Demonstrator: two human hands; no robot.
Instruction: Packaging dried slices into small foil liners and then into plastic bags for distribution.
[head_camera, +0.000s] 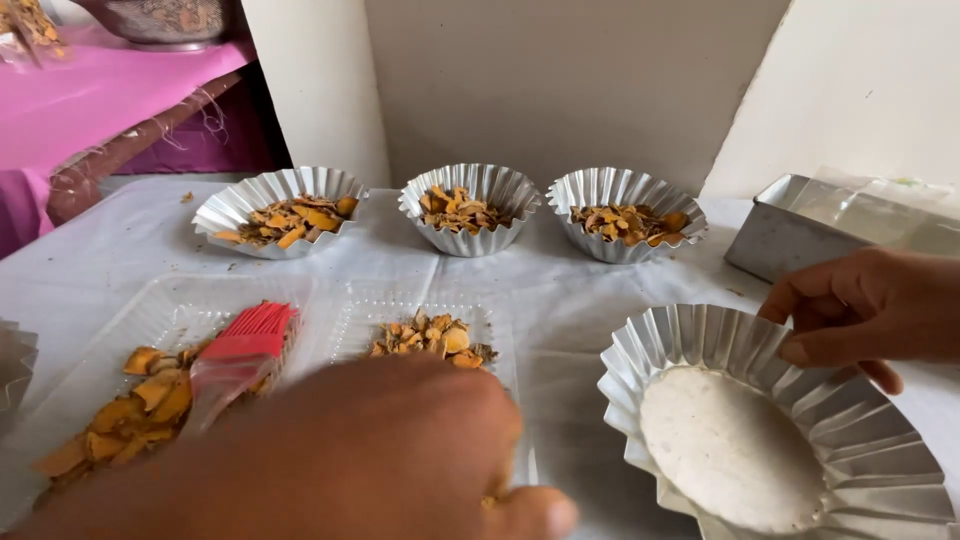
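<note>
My left hand (380, 450) fills the lower foreground, back up, over a clear plastic tray (180, 310). Its fingers curl down near a small heap of dried orange-brown pieces (432, 338) in the tray's middle compartment; what they hold is hidden. A red silicone brush (250, 335) with a clear handle lies on larger orange pieces (130, 410) in the left compartment. At right, my right hand (860, 310) grips the far rim of a fluted metal mould (880, 450), which has a white round base and no pieces in it.
Three fluted moulds with orange pieces stand in a row at the back: left (235, 205), middle (500, 195), right (585, 195). A rectangular metal tin (780, 240) sits at back right. Another mould's edge (12, 365) shows at far left. A pink-covered table (90, 90) with a metal bowl (165, 20) stands behind.
</note>
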